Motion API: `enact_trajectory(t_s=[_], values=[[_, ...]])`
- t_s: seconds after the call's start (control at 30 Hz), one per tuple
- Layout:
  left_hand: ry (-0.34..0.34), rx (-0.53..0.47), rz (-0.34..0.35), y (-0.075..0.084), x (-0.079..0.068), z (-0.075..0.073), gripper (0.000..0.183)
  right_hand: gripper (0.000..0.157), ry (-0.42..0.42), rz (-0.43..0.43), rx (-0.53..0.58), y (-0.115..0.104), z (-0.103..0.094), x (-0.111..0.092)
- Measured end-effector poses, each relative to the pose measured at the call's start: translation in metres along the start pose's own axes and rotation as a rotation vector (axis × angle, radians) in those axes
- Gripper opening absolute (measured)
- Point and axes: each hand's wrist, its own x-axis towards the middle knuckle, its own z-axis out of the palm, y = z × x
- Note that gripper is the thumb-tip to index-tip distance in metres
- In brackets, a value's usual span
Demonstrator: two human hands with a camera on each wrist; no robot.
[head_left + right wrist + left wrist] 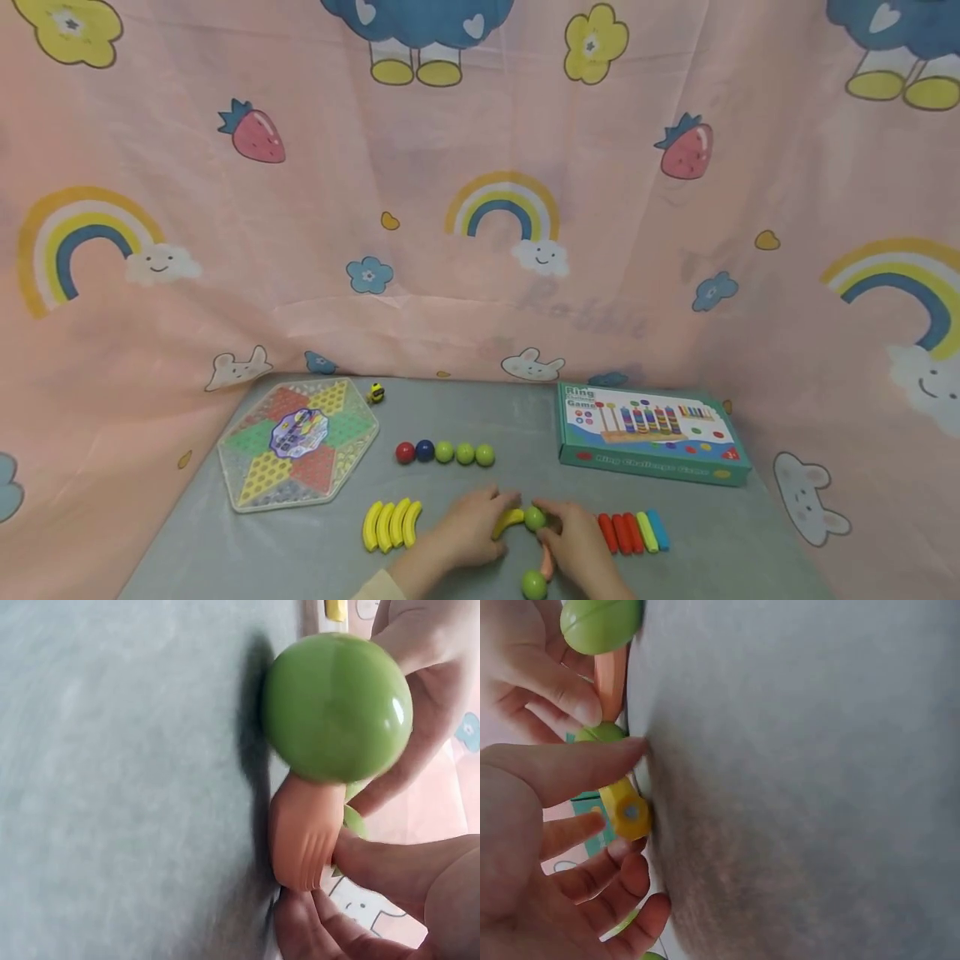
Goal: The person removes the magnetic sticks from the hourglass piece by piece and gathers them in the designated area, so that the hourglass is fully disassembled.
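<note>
My left hand (476, 525) bends its thumb and fingers round a yellow toy banana (509, 522); the left wrist view shows the banana's end (630, 814) between them. Against the banana's other end sits a green ball (535, 518). My right hand (579, 540) grips that ball with the index finger on its far side and the thumb on its near side, partly hidden. An orange ridged piece (307, 832) runs from beside this ball, with the right thumb close to it. A second green ball (337, 705) touches the orange piece's near end.
Several toy bananas (392, 525) lie left of the hands. Red, yellow-green and blue sticks (628, 533) lie to the right. Behind are a row of balls (445, 452), a hexagonal checkers board (300, 442), a small bee figure (377, 392) and a green game box (652, 433).
</note>
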Motion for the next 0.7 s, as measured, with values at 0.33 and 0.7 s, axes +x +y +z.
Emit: enact_trajectory(t_s=[0.33,0.7], values=[[0.081,-0.048,0.031,-0.003,0.001,0.009,0.029,0.042,-0.02,-0.013,-0.004,-0.003,0.002,0.002],[0.13,-0.1,-0.031,0.001,-0.002,0.013,0.029,0.04,0.017,-0.02,-0.01,-0.004,0.005,0.006]])
